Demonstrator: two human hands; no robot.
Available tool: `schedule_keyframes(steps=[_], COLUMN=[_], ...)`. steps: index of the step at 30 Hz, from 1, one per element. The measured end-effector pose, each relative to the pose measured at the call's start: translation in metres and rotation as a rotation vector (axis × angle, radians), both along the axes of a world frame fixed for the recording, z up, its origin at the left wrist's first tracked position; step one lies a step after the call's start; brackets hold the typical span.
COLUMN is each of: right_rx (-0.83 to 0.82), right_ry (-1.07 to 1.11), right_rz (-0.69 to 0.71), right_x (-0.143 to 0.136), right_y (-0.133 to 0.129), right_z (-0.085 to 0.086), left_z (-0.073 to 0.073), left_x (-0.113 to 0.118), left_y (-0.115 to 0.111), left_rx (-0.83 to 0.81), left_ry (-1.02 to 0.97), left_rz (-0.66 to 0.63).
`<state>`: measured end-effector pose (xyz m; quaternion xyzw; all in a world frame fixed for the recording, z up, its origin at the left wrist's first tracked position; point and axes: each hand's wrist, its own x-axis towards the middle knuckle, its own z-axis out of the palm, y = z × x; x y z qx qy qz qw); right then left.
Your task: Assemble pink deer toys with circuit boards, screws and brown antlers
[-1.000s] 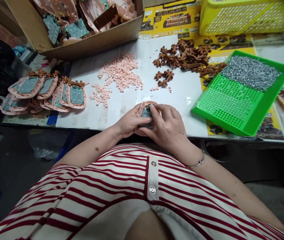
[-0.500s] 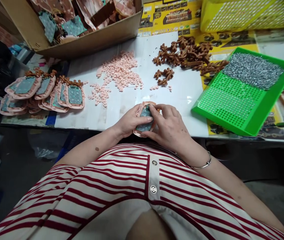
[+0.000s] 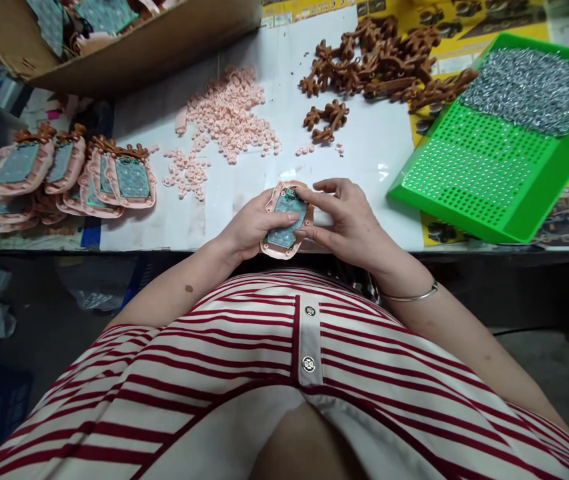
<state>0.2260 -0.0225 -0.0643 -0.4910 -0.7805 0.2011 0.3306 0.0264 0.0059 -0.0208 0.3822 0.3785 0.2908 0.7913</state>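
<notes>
Pink plastic casing [image 3: 280, 253] with teal circuit board [image 3: 284, 235], set between the hands. Left hand [image 3: 248, 228]: clasping its left side, thumb across board. Right hand [image 3: 348, 220]: fingers loosely parted, fingertips at its right edge.

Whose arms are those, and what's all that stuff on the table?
They belong to a person, not a robot! The camera sits on their head and looks down past their striped shirt. Their left hand grips a pink plastic shell with a blue-green board inside; their right hand touches it. On the table are pink rings, knobbly brown plastic parts and a green tray of shiny metal bits, maybe screws. Similar shells are piled at the left, near a cardboard box.
</notes>
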Motion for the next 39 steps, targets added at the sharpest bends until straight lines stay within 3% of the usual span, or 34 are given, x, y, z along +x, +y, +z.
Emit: schedule_keyframes(steps=[27, 39], right_rx=[-0.037, -0.027], right_ry=[0.088, 0.091], right_rz=[0.069, 0.062], right_x=[0.004, 0.001], right_y=[0.006, 0.003], right_z=[-0.003, -0.004], left_z=[-0.002, 0.0], left_x=[0.002, 0.0], left_y=[-0.004, -0.004], left_rx=[0.151, 0.14], left_ry=[0.033, 0.041], left_rz=[0.01, 0.003])
